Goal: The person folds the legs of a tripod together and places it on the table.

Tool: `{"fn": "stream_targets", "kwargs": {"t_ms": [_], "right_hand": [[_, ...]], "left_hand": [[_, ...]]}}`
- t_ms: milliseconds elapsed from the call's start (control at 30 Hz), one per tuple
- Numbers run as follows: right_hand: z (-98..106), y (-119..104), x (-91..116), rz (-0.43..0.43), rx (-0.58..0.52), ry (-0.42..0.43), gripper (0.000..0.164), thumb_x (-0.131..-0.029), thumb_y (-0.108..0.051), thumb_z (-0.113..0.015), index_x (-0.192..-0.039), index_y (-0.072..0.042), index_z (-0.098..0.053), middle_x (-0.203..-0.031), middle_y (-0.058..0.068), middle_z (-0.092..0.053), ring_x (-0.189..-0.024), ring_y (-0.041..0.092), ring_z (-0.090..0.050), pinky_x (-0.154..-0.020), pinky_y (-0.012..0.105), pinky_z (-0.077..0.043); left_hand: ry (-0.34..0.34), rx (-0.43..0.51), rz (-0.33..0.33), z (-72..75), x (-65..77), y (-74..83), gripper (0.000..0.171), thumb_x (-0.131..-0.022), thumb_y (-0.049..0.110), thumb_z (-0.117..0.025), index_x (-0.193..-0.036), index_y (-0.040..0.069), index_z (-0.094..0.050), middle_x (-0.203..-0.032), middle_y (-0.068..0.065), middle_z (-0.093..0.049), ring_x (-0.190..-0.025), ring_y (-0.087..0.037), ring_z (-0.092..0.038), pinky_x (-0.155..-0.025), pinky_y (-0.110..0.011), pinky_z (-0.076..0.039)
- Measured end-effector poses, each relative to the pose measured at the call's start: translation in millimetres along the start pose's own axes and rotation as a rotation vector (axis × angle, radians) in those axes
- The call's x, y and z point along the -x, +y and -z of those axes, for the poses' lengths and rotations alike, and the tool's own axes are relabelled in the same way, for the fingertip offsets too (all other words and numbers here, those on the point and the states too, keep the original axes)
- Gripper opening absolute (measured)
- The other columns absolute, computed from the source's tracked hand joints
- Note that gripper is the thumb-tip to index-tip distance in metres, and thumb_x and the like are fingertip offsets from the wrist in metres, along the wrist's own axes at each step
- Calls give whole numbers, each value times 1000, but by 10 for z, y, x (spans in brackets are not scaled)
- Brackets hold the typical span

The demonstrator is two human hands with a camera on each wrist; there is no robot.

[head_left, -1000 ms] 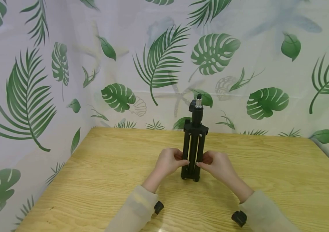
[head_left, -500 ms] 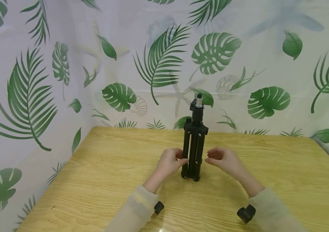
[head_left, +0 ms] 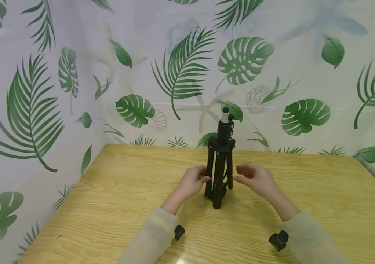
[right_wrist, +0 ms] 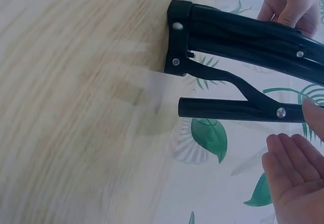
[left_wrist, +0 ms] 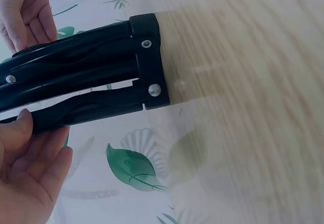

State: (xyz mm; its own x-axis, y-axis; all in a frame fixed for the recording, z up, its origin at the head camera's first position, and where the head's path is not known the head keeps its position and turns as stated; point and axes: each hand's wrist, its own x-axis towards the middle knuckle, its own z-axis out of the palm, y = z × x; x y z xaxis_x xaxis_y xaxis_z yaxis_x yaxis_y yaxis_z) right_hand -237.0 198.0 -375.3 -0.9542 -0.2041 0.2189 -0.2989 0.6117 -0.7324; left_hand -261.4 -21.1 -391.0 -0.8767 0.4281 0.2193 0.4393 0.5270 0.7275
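A black folding tripod stand (head_left: pixel 219 172) with a silver stud on top stands upright on the table. Its left side is held by my left hand (head_left: pixel 192 181), the thumb in front and the fingers behind a leg; the left wrist view shows this hand (left_wrist: pixel 30 178) at the tripod's lower half. On the other side is my right hand (head_left: pixel 257 179), its thumb right at a leg. In the right wrist view that leg (right_wrist: pixel 228 109) angles out from the base on a curved brace, and the fingers (right_wrist: pixel 291 155) lie straight beside it, not wrapped round it.
The wooden table (head_left: pixel 124 183) reaches back to a leaf-print curtain (head_left: pixel 187 73). Two small black clip-like pieces, one beside the left sleeve (head_left: pixel 179 232) and one beside the right sleeve (head_left: pixel 279 240), appear at the cuffs.
The tripod has turned, so its knobs now face right, and its right leg has swung partly outward. My right hand has let go of its earlier pinch; the left hand stays on the left side.
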Motion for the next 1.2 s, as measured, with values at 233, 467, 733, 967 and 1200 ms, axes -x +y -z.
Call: {"fn": "stream_targets", "kwargs": {"t_ms": [233, 467, 733, 967, 1200], "right_hand": [[-63, 47, -38, 66, -74, -21, 36, -83, -10, -63, -112, 8, -55, -109, 23, -56, -101, 34, -53, -83, 39, -44], [-102, 75, -60, 122, -103, -35, 30, -83, 2, -59, -110, 13, -54, -106, 26, -56, -99, 35, -54, -83, 40, -44], [-101, 60, -70, 90, -103, -57, 27, -83, 4, -57, -109, 11, -55, -102, 23, -59, -93, 33, -58, -75, 36, -48], [-108, 47, -72, 81, -73, -47, 23, -82, 3, -59, -104, 10, -57, -98, 21, -60, -89, 31, -59, -73, 36, -48], [-127, 55, -52, 91, -26, -6, 21, -79, 4, -62, -99, 7, -59, -94, 19, -62, -86, 30, -60, -71, 35, -49]], "left_hand": [[-25, 41, -11, -15, -46, -36, 17, -89, 5, -51, -104, -1, -59, -93, -9, -61, -86, -19, -59, -72, -24, -47], [-32, 60, -17, -29, -76, -36, 15, -90, 5, -49, -100, 0, -59, -90, -9, -61, -84, -19, -59, -69, -23, -46], [-42, 65, -12, -28, -92, -21, 16, -90, 4, -49, -101, -1, -59, -90, -9, -61, -83, -18, -59, -68, -24, -46], [9, 96, 11, -7, -51, -98, 27, -89, 9, -53, -113, -2, -56, -106, -14, -60, -97, -23, -57, -80, -28, -45], [55, 132, 3, 92, 39, -114, 27, -87, 9, -56, -112, -2, -57, -106, -14, -60, -96, -24, -58, -78, -28, -47]]}}
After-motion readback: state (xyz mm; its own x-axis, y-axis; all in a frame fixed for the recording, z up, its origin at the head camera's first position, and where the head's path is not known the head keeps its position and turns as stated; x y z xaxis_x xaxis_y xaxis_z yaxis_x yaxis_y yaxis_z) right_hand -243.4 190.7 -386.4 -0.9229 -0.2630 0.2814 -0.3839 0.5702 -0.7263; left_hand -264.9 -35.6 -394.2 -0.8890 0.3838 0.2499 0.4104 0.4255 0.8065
